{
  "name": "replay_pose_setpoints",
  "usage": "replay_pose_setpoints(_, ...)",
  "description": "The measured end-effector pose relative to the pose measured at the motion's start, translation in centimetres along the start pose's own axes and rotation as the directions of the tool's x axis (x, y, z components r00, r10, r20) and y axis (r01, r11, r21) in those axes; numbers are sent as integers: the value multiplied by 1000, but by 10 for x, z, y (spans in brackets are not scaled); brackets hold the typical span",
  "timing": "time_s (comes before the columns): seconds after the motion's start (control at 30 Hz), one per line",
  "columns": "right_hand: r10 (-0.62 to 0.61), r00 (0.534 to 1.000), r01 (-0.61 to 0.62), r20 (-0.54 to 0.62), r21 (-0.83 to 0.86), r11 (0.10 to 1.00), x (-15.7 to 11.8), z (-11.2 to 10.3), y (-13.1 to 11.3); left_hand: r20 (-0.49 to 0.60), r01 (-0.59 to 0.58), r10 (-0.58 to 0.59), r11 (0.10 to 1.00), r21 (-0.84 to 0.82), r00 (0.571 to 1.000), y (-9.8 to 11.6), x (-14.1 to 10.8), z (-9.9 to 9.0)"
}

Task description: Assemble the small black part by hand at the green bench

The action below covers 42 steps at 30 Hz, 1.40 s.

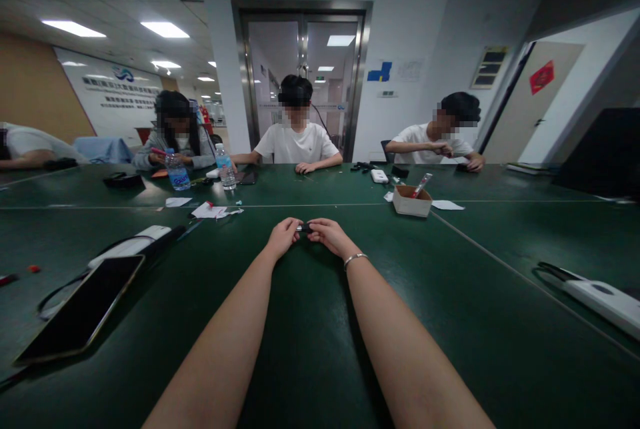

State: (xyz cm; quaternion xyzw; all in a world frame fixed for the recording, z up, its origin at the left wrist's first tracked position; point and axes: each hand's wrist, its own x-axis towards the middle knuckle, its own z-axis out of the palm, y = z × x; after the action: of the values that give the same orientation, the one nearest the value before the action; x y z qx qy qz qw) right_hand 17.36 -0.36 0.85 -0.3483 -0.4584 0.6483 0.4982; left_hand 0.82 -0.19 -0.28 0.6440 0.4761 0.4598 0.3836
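Both arms reach forward over the dark green table (310, 362). A small black object with a shiny metal end (303, 228) lies between the fingertips of the two hands. My left hand (284, 237) pinches its metal end from the left. From the right, my right hand (327, 234) grips the black part, and a silver bracelet (355, 258) circles that wrist. The fingers cover much of the object, so its full shape is hidden.
A phone (83, 309) and a white device (131, 246) with a cable lie at left. Another white device (603, 299) is at right. Ahead stand a small box (411, 202) and two bottles (177, 172); several people sit across the table.
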Motion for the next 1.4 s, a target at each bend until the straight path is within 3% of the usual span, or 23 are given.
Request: replay_pose_setpoints(1.4,4,1000,-4,2,0,1000,-2,2,-2,22,-2,2,1000,0,1000,-4,2,-1)
